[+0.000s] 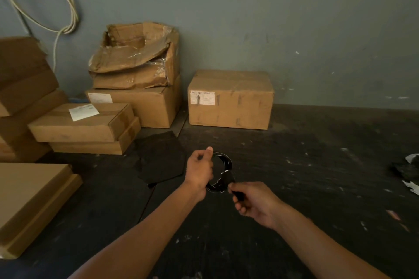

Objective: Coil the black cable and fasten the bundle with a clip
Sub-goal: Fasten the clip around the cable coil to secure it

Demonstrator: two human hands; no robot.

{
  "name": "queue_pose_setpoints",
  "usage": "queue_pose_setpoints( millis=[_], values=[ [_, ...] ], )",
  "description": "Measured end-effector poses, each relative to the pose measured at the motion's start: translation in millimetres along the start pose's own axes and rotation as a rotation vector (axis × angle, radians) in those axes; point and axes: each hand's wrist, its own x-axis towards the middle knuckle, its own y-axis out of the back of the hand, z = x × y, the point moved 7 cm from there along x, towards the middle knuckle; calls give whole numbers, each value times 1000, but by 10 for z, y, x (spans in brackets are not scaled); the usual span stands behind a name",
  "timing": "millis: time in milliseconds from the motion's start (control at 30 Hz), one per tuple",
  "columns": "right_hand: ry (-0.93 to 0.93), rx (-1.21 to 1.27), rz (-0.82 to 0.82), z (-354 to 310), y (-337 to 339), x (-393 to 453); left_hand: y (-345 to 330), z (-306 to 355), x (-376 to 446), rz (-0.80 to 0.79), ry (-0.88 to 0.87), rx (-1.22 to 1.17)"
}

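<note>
The black cable (226,163) is wound into a small round coil held in the air above the dark floor. My left hand (200,170) grips the coil's left side, thumb up at its top. My right hand (254,204) pinches a dark piece at the coil's lower right, where a black end or clip (227,179) crosses the loop; I cannot tell which it is. A thin dark strand (148,201) trails down the floor below my left forearm.
A flat black sheet (159,158) lies on the floor just left of my hands. Cardboard boxes (230,99) stand against the grey wall and stack up at left (84,124). A pale cable loop (68,11) hangs on the wall. Scraps (410,170) lie at far right.
</note>
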Motion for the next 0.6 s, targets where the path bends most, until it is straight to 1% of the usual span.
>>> queue_pose_setpoints(
  millis=[133, 267, 333, 467, 600],
  values=[
    [-24, 5, -42, 8, -143, -14, -40, 14, -9, -40, -24, 1],
    [-46, 156, 49, -48, -164, -9, -128, 4, -80, -174, -136, 122],
    [-64, 240, 91, -66, -170, 1, -159, 2, -130, -204, -212, 161],
    [-30, 272, 152, -62, -182, 14, -151, -26, -161, -129, -322, 278],
    [34, 257, 209, -34, -175, 20, -129, -96, -181, -85, -359, 330]
  ],
)
